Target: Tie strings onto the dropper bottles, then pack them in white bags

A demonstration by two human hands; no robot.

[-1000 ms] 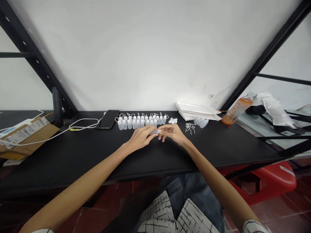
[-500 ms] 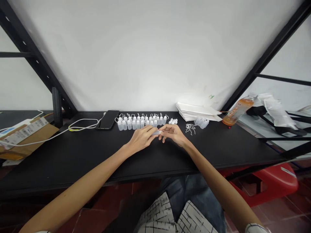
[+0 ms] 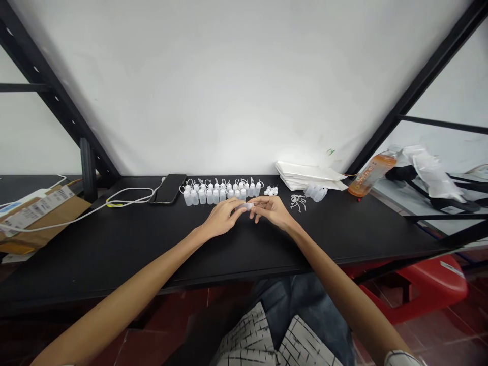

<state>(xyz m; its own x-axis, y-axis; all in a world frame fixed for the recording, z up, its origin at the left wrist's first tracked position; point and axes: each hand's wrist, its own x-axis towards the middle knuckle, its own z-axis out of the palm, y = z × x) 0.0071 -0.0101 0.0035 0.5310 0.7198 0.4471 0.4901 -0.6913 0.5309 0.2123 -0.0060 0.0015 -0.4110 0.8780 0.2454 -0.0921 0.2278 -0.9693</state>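
My left hand (image 3: 221, 217) and my right hand (image 3: 271, 210) meet over the middle of the black table (image 3: 114, 244). Between their pinched fingertips lies a small translucent plastic bottle (image 3: 244, 207), held on its side. Just behind them several capped small bottles (image 3: 219, 190) stand in rows. To the right lie a few loose white caps (image 3: 271, 190), a tangle of thin white cap straps (image 3: 298, 201) and several uncapped bottles (image 3: 315, 191) lying on their sides.
A black phone (image 3: 169, 187) with a white cable (image 3: 125, 195) lies at the back left, a cardboard box (image 3: 34, 216) beyond it. A stack of white sheets (image 3: 308, 174) and an orange drink bottle (image 3: 370, 173) sit at the back right. A red stool (image 3: 430, 284) stands below.
Both hands have stayed together on the small bottle with only slight finger movement. The view has shifted a little.
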